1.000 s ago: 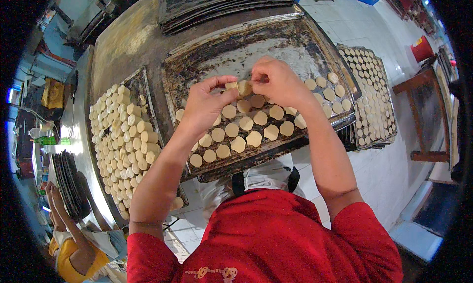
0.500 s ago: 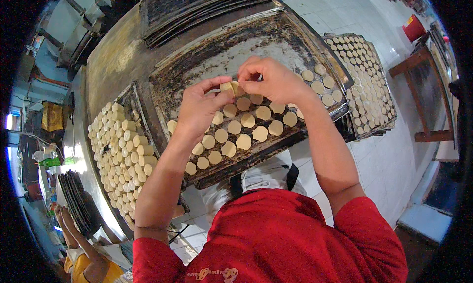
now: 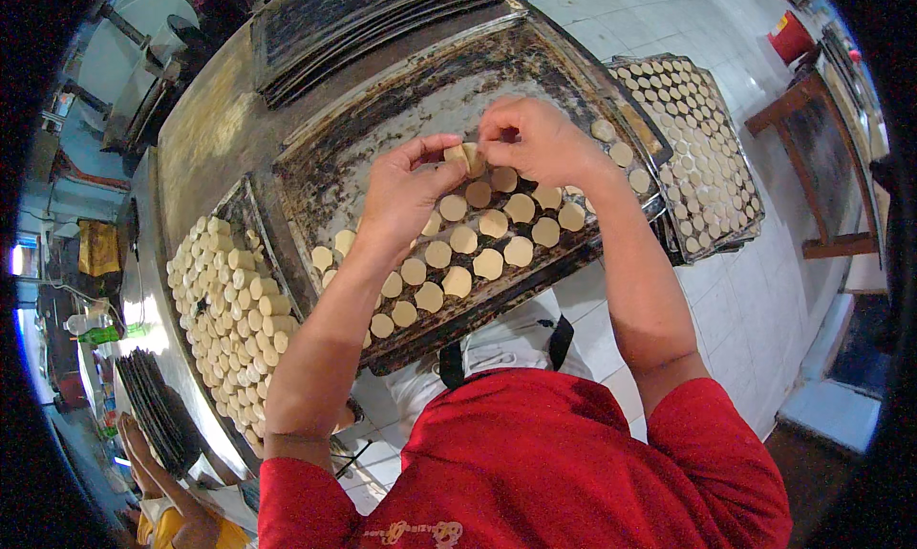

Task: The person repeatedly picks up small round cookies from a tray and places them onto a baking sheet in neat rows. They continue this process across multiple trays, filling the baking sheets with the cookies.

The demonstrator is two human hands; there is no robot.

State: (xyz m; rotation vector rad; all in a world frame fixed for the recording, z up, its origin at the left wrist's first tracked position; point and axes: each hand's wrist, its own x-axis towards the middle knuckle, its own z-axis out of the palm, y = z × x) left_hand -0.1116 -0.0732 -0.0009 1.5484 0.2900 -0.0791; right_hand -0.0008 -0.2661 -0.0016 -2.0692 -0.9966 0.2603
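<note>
The left hand (image 3: 406, 181) and the right hand (image 3: 535, 143) partly cover the pale pieces (image 3: 462, 157) between them, so their full shape is not clear. The left forearm (image 3: 325, 344) hides some discs (image 3: 463, 239). At lower left, the co-worker (image 3: 164, 482) is cut by the picture's edge.

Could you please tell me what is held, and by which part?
Pale dough, its left side pinched by the left hand, the right hand touching its right side.
</note>
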